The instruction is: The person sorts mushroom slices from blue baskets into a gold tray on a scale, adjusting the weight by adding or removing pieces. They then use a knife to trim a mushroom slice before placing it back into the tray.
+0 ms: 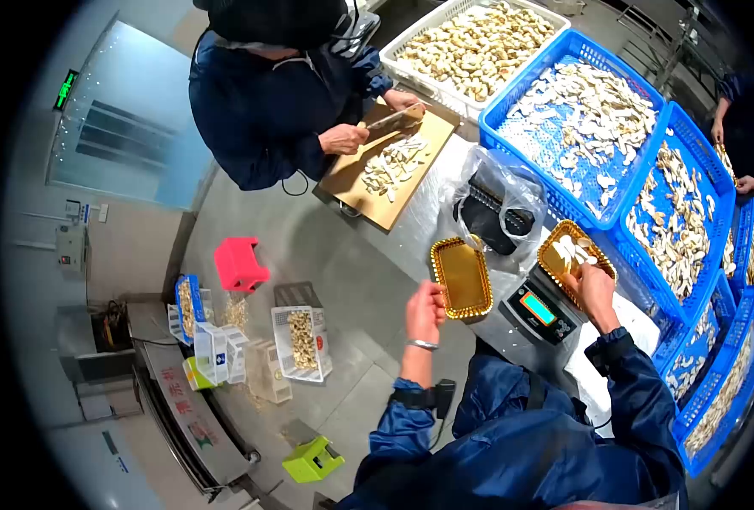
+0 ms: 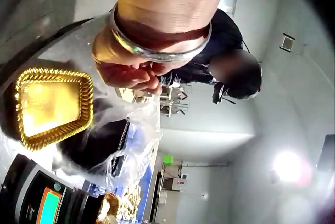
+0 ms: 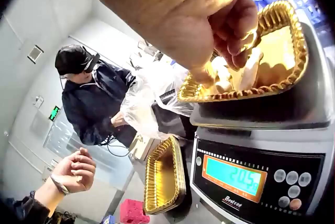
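Observation:
My right hand (image 1: 596, 293) reaches into a gold tray (image 3: 277, 48) on a digital scale (image 1: 538, 310). Its thumb and fingers pinch at pale mushroom slices (image 3: 250, 71) in that tray; the palm side is partly hidden. The scale's display is lit and shows a reading. To the left, an empty gold tray (image 1: 464, 276), apparently the top of a stack, lies at the table edge. My left hand (image 1: 425, 316) hovers beside it with loosely curled fingers and nothing held. A bracelet circles that wrist.
A clear plastic bag (image 1: 513, 191) with black contents lies behind the trays. Blue crates (image 1: 513, 115) of slices line the right. Across the table, a person (image 1: 262, 110) holds a knife over a cutting board (image 1: 428, 170). Stools and crates stand on the floor.

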Motion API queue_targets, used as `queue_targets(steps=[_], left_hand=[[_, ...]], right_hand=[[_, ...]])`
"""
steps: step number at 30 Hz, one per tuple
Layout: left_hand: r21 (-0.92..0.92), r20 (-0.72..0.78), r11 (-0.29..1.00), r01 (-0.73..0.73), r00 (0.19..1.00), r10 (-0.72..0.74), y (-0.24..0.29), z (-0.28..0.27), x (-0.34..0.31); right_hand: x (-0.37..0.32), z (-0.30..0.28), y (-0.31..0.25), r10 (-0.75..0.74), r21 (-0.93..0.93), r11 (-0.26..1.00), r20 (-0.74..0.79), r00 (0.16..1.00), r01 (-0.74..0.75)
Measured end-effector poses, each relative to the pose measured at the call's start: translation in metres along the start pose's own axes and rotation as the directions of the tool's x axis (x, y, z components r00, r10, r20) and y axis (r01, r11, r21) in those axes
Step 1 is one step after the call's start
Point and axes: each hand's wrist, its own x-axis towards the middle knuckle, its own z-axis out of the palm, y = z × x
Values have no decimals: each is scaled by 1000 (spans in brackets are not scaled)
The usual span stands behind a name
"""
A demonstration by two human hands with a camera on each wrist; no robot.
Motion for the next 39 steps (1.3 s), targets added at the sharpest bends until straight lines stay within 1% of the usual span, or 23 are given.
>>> queue_targets(steps=[3, 4, 5, 7, 8, 9, 10, 11, 12, 15, 17, 19, 22, 25, 28, 29, 31, 32, 33, 35, 37, 38, 39], left_hand=[[218, 137, 976, 14, 990, -44, -44, 27, -7], [247, 199, 969, 14, 978, -65, -54, 36, -5], [282, 271, 959, 20, 958, -99, -61, 46, -3], [332, 369, 943, -19, 923, -112, -71, 64, 6], [319, 383, 947, -18, 917, -112, -67, 78, 7], [364, 428, 928, -82, 900, -88, -71, 85, 15], [387, 430, 916, -106, 900, -78, -67, 96, 16], [402, 466, 899, -176, 884, -35, -63, 101, 22], [402, 452, 905, -141, 890, -63, -58, 109, 21], [504, 412, 840, -200, 911, -30, -51, 128, 24], [552, 444, 789, -269, 896, -6, -53, 136, 29], [561, 474, 783, -270, 880, -36, -58, 140, 31], [606, 502, 723, -330, 864, -27, -69, 141, 36], [612, 523, 652, -449, 847, 93, -74, 143, 43], [601, 565, 539, -590, 791, 236, -79, 147, 54], [654, 550, 514, -556, 815, 183, -77, 149, 57], [704, 575, 372, -604, 793, 201, -81, 151, 64], [669, 627, 287, -686, 728, 279, -86, 153, 68], [701, 616, 264, -663, 749, 246, -86, 156, 67], [652, 662, 269, -709, 705, 255, -99, 156, 76], [711, 671, 141, -689, 724, 158, -97, 161, 63], [736, 643, 177, -653, 757, 119, -95, 163, 54], [738, 647, 163, -654, 755, 101, -95, 163, 50]], right_hand=[[-6, 1, 8, -9, 87, 996, 29, 1000, 7], [-7, 1, 11, -34, 147, 988, -23, 999, 37], [-6, -5, 10, 38, 121, 992, 52, 998, -44], [-9, -19, 18, -28, 159, 987, 27, 999, 23], [-9, -13, 32, -44, 113, 993, 46, 998, 39], [-11, -24, 26, 89, 188, 977, 92, 992, -105], [-13, -24, 33, 90, 246, 965, -5, 996, -86], [-13, -25, 37, 108, 212, 972, 4, 994, -106], [-22, -28, 40, 147, 227, 964, -9, 989, -141], [-29, -35, 44, 170, 257, 955, -55, 984, -150], [-30, -34, 42, 174, 275, 946, 12, 985, -170], [-31, -37, 34, 198, 346, 912, 102, 975, -221], [-31, -22, 28, 126, 348, 927, 63, 990, -140], [-25, -14, 17, 107, 292, 949, 61, 992, -120], [-24, -7, 20, 73, 322, 942, 86, 994, -97], [-24, -7, 23, 64, 333, 939, 75, 995, -86], [-23, -1, 31, 40, 340, 939, 49, 998, -55], [-22, 6, 34, 39, 393, 918, 14, 999, -41], [-20, 6, 33, 33, 444, 896, -27, 999, -17], [-21, -2, 32, 90, 450, 890, -9, 996, -76], [-25, -4, 40, 95, 435, 898, -53, 994, -62], [-29, -7, 50, 135, 467, 880, -64, 989, -90], [-34, -14, 55, 170, 501, 858, -71, 983, -113]])
